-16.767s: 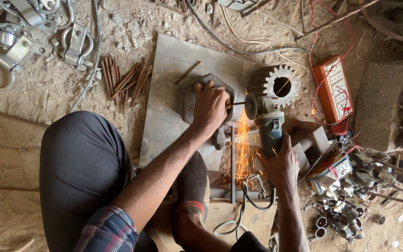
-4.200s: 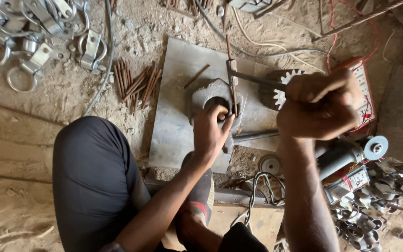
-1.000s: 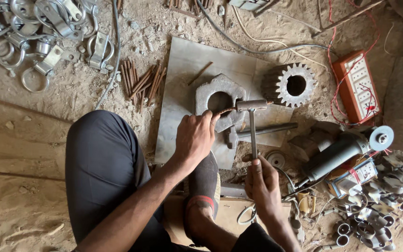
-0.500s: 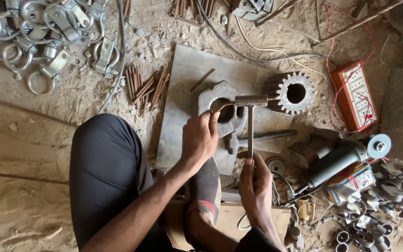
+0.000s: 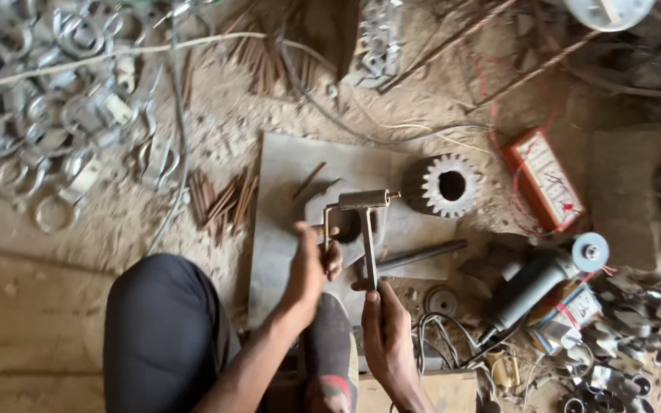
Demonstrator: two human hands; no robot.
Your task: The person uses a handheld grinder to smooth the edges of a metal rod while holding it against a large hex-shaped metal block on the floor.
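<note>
A flat metal plate point(image 5: 284, 199) lies on the sandy ground at the centre. On it sits a metal block with a round hole point(image 5: 346, 222), and at two o'clock from the block a gear wheel point(image 5: 447, 186) rests on the plate's edge. The left hand point(image 5: 309, 269) and right hand point(image 5: 384, 336) hold a bent metal piece point(image 5: 359, 222) above the block. At nine o'clock from the plate lie loose rods point(image 5: 219, 199); at ten o'clock, well apart, a heap of metal rings point(image 5: 47, 138). An angle grinder point(image 5: 537, 279) lies at four o'clock, a meter box point(image 5: 541, 180) at three o'clock.
</note>
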